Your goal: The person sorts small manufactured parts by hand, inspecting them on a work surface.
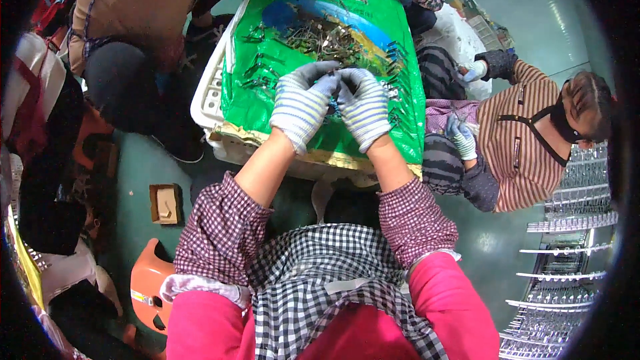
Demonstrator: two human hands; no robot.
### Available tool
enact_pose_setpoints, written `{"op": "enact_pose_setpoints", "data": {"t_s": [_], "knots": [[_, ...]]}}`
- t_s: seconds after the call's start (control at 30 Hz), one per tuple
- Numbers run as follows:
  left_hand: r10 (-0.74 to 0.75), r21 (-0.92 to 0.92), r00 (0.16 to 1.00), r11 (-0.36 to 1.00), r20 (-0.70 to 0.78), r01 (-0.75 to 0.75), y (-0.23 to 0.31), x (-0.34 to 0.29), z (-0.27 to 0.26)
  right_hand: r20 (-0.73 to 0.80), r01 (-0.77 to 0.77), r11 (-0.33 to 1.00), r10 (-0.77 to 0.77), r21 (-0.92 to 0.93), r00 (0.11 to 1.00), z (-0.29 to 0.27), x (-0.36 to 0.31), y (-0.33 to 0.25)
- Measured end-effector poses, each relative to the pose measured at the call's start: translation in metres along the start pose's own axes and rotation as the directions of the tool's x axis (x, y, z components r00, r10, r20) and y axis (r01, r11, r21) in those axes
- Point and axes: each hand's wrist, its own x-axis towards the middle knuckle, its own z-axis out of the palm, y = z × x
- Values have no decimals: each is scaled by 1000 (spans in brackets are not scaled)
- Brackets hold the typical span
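Note:
My left hand (300, 105) and my right hand (365, 108), both in white gloves with stripes and grey fingertips, meet over a green printed sack (267, 108). Their fingers are pinched together at the tips. Whatever small dark thing sits between them is too small to name. Just beyond my fingers lies a heap of small dark metal pieces (328, 39). More such pieces are laid in rows along the sack's left side and right side. The sack is spread over a white plastic crate (212, 93).
To the right sits a co-worker in a striped top (523, 130), wearing gloves. Other people crowd the left and far sides. A small cardboard box (165, 203) and an orange plastic stool (148, 283) are on the floor at left. Racks of metal pieces (567, 273) stand at lower right.

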Motion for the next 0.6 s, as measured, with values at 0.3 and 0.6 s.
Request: {"op": "enact_pose_setpoints", "data": {"t_s": [0.3, 0.6], "knots": [[5, -1, 998, 1000, 62, -5, 5, -4, 1, 253, -329, 689, 214, 646, 944, -8, 4, 1], [-23, -62, 999, 998, 37, 26, 4, -2, 8, 301, -373, 735, 237, 566, 924, -25, -2, -11]]}}
